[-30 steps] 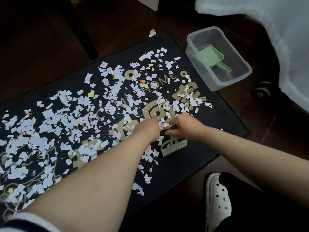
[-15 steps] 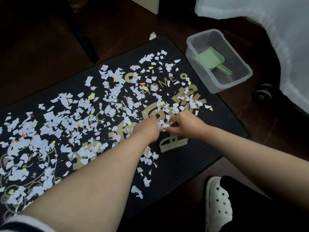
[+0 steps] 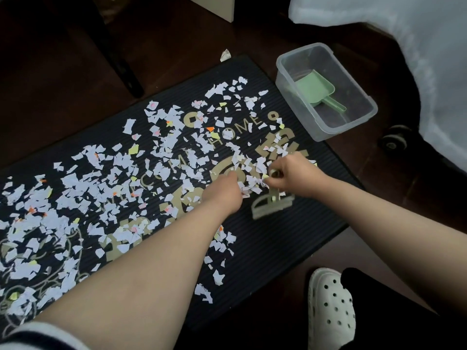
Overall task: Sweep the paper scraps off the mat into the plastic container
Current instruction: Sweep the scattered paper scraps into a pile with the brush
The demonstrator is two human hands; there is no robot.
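Head view: we see the right hand (image 3: 296,176) gripping the brush (image 3: 272,207) on the mat (image 3: 278,248); the left hand (image 3: 223,195) touches scraps (image 3: 70,180), grip unclear.

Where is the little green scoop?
The green scoop lies inside the clear plastic container, upper right in the head view, on the floor beside the far right corner of the mat.
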